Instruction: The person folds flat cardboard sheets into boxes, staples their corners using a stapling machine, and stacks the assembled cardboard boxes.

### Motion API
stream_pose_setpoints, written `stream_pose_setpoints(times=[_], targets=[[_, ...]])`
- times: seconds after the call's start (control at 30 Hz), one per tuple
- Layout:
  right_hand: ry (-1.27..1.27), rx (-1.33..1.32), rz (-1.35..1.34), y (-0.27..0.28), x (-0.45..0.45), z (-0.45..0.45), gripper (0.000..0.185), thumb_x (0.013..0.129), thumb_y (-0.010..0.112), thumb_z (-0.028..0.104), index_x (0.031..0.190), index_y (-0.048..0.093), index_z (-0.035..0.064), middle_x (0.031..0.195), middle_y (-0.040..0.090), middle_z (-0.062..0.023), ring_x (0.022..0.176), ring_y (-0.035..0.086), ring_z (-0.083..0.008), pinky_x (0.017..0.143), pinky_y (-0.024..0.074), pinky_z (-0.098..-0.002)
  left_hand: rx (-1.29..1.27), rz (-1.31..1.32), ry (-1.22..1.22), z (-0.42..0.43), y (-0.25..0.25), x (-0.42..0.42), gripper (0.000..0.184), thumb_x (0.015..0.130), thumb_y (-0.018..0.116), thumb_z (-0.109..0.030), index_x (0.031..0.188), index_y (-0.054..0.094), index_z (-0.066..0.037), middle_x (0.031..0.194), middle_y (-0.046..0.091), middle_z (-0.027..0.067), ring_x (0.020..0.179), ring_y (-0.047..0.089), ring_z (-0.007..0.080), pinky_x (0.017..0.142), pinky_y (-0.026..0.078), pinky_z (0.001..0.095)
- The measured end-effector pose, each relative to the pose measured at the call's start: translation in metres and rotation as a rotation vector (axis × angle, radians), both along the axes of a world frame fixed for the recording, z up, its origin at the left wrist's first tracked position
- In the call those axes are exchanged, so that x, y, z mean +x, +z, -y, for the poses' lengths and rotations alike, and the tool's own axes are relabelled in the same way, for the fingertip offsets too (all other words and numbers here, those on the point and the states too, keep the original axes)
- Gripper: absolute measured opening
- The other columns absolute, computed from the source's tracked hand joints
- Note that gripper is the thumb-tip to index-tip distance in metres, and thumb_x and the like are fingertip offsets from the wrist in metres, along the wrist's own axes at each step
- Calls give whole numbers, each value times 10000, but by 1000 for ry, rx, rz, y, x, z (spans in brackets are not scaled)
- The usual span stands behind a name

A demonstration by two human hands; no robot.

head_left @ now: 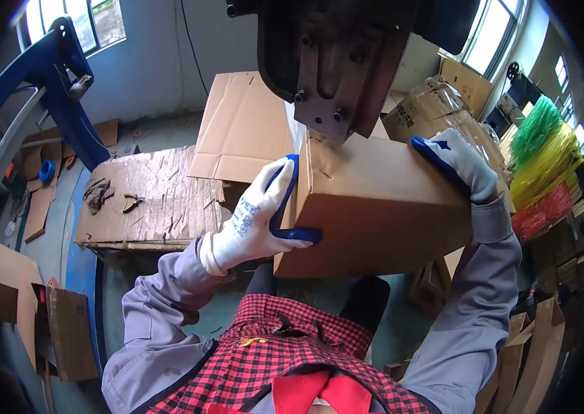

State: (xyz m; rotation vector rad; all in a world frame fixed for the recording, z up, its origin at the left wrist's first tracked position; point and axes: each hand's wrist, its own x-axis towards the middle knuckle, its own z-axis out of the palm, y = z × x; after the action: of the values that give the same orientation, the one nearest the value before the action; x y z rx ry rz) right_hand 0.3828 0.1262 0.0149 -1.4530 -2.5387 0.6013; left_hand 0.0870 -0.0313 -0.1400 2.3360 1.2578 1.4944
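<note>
A brown cardboard box [381,231] is held up in front of me, with its near corner under the dark metal head of a machine [330,103]. My left hand [257,210], in a white glove with a blue palm, grips the box's left edge, thumb on the near face and fingers along the side. At the box's right end, my right hand [461,165], gloved the same way, is clamped over the upper edge. Metal staples show near the box's top left corner. An open cardboard flap [244,127] stands up behind my left hand.
On the left, a worn cardboard-covered bench [157,196] carries pliers [131,202] and a dark rag [99,196]. A blue metal frame [71,103] rises beyond it. Green, yellow and red plastic strands [547,162] hang at right, near a large taped carton [430,110]. Cardboard pieces [71,331] stand lower left.
</note>
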Motion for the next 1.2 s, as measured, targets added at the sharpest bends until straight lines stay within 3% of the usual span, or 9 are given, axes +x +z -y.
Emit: stream_pose_setpoints(times=[0.27,0.33,0.53,0.67,0.83,1.0,1.03,1.1,1.2], targets=[[40,23,33,16,-44,-19,407,927,615,298,1112,585,-63,1008,612,-121,847,580,-168,822,461,-255,-68,114,59,-6,-2,-35,965,578,867,-161,1401,393,10,1406,427,221,1279,447,375,1066,366,422],[82,80,-3,16,-48,-21,395,927,607,306,1044,580,-71,941,597,-107,794,549,-164,776,452,-268,-16,180,31,-20,-10,-50,798,573,876,-221,1241,525,38,1143,569,165,1008,567,290,904,448,366],[204,189,-98,-4,-55,-13,432,927,582,331,840,565,-92,738,549,-64,635,457,-152,635,425,-307,-149,207,84,-11,-18,-54,659,573,884,-229,1103,592,31,1012,607,113,871,580,224,803,466,315],[282,314,-150,3,-57,-8,505,927,566,347,704,555,-106,602,517,-35,530,395,-143,541,407,-333,-93,142,-13,4,-16,-49,902,570,873,-190,1348,467,18,1372,478,215,1265,469,370,1065,366,431],[175,126,-38,8,-51,24,553,914,572,410,712,562,-104,580,511,-52,520,410,-176,562,421,-356,-209,205,3,23,-18,-42,910,573,876,-213,1353,465,16,1375,475,215,1267,466,371,1066,364,432],[64,421,-291,-62,-5,42,527,883,639,442,593,564,8,516,485,-55,462,377,-184,523,410,-334,-180,217,-6,58,-29,-36,891,606,724,-58,1422,375,23,1420,427,219,1275,462,322,1060,378,381],[111,243,-363,-81,11,32,477,907,624,382,598,552,26,540,439,-3,496,336,-129,502,361,-294,-188,273,-127,79,20,-13,948,602,690,-50,1465,301,8,1441,412,195,1288,451,311,1074,364,373],[82,92,-446,-118,61,16,436,931,608,323,603,539,45,564,393,49,531,295,-75,481,311,-254,-47,615,-90,76,-48,-40,655,765,749,-252,1290,493,44,1339,503,228,1182,527,242,1013,409,411],[61,-88,-757,-166,113,28,282,952,572,248,763,609,42,678,496,37,593,351,-59,532,352,-237,-174,446,-30,79,-104,-83,681,777,747,-332,1299,489,22,1344,477,242,1170,526,284,1001,416,417]])
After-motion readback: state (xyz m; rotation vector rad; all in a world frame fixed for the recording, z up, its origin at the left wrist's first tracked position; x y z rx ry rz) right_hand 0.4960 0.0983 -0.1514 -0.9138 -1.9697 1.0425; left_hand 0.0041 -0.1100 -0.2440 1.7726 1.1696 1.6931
